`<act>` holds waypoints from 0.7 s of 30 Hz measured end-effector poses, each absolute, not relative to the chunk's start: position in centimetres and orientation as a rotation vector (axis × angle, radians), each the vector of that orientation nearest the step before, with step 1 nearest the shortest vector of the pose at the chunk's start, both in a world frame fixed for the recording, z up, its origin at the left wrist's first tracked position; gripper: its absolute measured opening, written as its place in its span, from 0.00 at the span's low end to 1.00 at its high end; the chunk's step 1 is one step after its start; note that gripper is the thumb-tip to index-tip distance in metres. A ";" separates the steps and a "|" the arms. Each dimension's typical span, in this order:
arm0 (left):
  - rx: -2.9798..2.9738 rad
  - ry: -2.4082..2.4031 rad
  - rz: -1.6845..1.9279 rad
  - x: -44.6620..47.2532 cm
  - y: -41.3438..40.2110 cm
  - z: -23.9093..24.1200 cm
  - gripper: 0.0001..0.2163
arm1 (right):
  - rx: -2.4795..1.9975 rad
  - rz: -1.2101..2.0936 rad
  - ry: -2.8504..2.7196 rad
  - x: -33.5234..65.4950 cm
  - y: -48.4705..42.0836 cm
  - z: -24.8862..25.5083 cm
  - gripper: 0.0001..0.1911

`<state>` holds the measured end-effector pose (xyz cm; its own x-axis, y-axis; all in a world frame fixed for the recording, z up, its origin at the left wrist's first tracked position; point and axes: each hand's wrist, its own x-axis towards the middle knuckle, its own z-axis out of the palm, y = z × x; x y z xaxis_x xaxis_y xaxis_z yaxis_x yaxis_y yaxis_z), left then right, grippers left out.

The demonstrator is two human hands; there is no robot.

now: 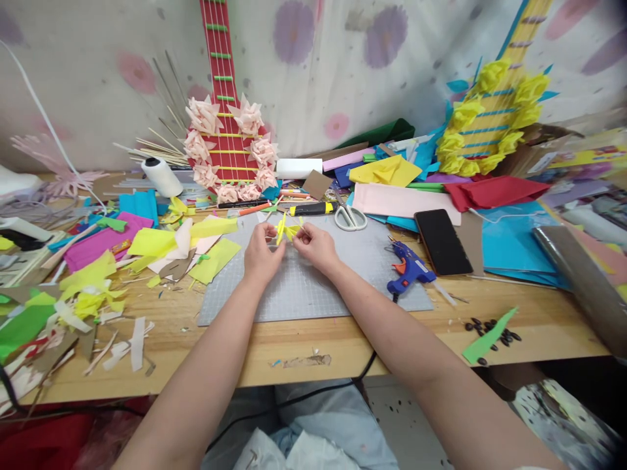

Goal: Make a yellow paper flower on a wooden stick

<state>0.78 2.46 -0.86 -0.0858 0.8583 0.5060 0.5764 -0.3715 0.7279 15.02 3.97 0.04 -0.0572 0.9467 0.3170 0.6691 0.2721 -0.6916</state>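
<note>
Over the far part of a grey cutting mat point(304, 287), my two hands meet around a small yellow paper flower piece point(289, 230). My left hand point(264, 251) has its fingers closed on the flower's left side. From the right, my right hand point(316, 247) pinches at the same piece; its fingertips partly hide the grip. Just behind the hands lies a yellow and black utility knife point(313, 209). White-handled scissors point(351, 217) rest at the mat's back edge. To the right, a blue glue gun point(409, 266) lies on the mat.
A red paper guitar point(230, 153) with pink flowers and a yellow one point(490, 124) lean at the back. Paper scraps point(93, 287) heap up on the left. A phone point(443, 241), blue sheets point(519, 248) and dark seeds point(509, 336) lie on the right.
</note>
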 end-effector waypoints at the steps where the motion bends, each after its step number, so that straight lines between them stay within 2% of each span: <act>1: 1.854 1.596 1.430 0.8 2.5 -0.9 0.13 | -1.464 0.462 -1.826 15.1 3.9 0.1 0.06; 5: 1.719 1.687 1.468 0.7 2.6 -0.6 0.10 | -1.494 0.369 -1.897 15.2 3.8 0.3 0.05; 11: 1.757 1.730 1.476 0.9 2.4 -0.4 0.13 | -1.447 0.235 -2.007 14.4 3.4 0.5 0.11; 16: 1.751 1.456 1.465 1.1 2.4 -0.8 0.16 | -1.404 0.317 -2.019 13.9 3.0 0.4 0.14; 21: 1.753 1.231 1.479 0.9 2.5 -0.9 0.19 | -1.313 0.348 -1.990 14.2 3.2 0.4 0.12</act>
